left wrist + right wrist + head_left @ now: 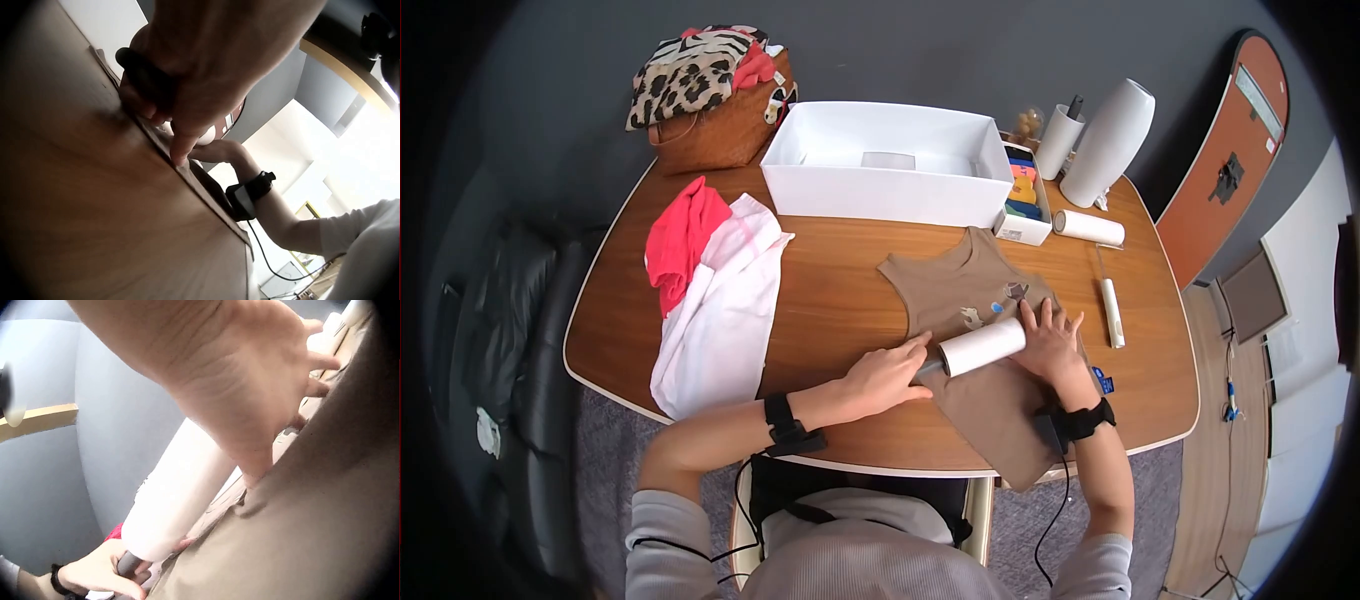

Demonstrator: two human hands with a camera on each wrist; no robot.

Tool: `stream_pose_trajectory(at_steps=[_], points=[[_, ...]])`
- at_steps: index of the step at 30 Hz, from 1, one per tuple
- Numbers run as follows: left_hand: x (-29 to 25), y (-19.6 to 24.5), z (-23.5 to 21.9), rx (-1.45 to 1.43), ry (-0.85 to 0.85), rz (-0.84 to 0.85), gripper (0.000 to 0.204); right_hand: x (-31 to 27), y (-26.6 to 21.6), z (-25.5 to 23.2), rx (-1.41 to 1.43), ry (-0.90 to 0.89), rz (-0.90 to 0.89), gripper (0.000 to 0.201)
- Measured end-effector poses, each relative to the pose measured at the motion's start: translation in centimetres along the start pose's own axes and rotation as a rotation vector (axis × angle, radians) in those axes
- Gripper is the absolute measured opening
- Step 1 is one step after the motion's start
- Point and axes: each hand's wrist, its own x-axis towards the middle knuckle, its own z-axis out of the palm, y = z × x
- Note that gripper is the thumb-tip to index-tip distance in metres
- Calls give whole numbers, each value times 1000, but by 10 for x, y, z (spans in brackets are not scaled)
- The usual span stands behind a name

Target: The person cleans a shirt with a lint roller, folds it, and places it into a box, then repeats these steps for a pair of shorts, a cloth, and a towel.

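Brown fabric is spreading under both hands: a sleeveless top (990, 405) with a lint roller (983, 347) slanting over it.
Left hand (885, 380) is curling its grip closed round the dark handle (931, 369); the roller's long axis is running from there, rightward and slightly away, toward the right hand (1052, 345), which is touching the top beside the roll's free end, grip open, fingers spread, holding nothing. Beyond the neckline, a white box (885, 195) is sitting on the wooden worktop (840, 260).

No text is legible; the blue tag (1103, 380) beside the brown top (945, 288) seems to bear pale print, too small to read.
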Motion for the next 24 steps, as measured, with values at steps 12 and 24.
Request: stream_pose_trajectory(at_steps=[12,24], points=[[-4,-49,-41,41,26,-184,63,-37,-11,-19,87,26,-207,81],[16,-81,-53,90,-103,-4,53,17,2,-11,154,-66,-274,120]])
